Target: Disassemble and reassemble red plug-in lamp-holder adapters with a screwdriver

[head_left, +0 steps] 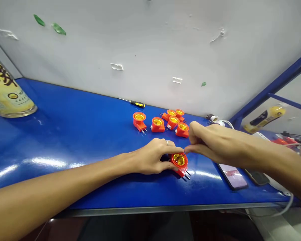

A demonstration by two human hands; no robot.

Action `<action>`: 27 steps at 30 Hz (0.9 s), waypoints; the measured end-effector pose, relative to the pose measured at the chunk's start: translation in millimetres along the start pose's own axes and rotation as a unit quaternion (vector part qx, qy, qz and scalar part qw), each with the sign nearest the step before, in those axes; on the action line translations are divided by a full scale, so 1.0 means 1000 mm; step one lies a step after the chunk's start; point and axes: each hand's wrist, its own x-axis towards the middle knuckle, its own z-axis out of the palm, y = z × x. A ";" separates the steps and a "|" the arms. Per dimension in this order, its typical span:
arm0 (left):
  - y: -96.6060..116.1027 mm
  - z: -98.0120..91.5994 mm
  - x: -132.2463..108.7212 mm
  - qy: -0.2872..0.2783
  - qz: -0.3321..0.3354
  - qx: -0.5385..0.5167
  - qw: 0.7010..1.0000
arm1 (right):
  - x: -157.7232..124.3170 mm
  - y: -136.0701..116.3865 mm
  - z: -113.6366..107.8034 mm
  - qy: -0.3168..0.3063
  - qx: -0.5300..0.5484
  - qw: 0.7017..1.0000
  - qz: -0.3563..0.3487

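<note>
Holding a red lamp socket (pixel 182 171) on the blue table (pixel 72 134) with the left hand (pixel 155 156), pinches a thin rod (pixel 181 155) in the right hand (pixel 207 142), angled into the socket's gold cup (pixel 180 160), near 6 similar sockets (pixel 157 129).

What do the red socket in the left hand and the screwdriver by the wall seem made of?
The red socket looks like glossy, evenly coloured plastic; its threaded lining has the golden sheen of metal, perhaps brass. The screwdriver has a black-and-yellow handle, the two tones suggesting plastic or rubber, and a thin, straight shaft, probably metal.
</note>
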 end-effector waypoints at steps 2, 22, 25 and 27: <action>0.001 0.000 0.000 0.004 -0.015 0.010 1.000 | -0.002 0.000 0.001 -0.017 -0.011 1.000 0.021; -0.002 0.003 0.000 0.029 -0.019 0.013 0.999 | -0.003 -0.010 -0.001 0.037 -0.089 0.995 0.023; 0.000 0.001 0.000 0.019 -0.033 0.014 0.999 | -0.003 -0.011 -0.004 0.038 -0.130 0.990 -0.028; 0.001 0.001 0.001 0.010 -0.042 0.012 0.999 | -0.003 -0.010 -0.006 0.024 -0.157 0.984 -0.077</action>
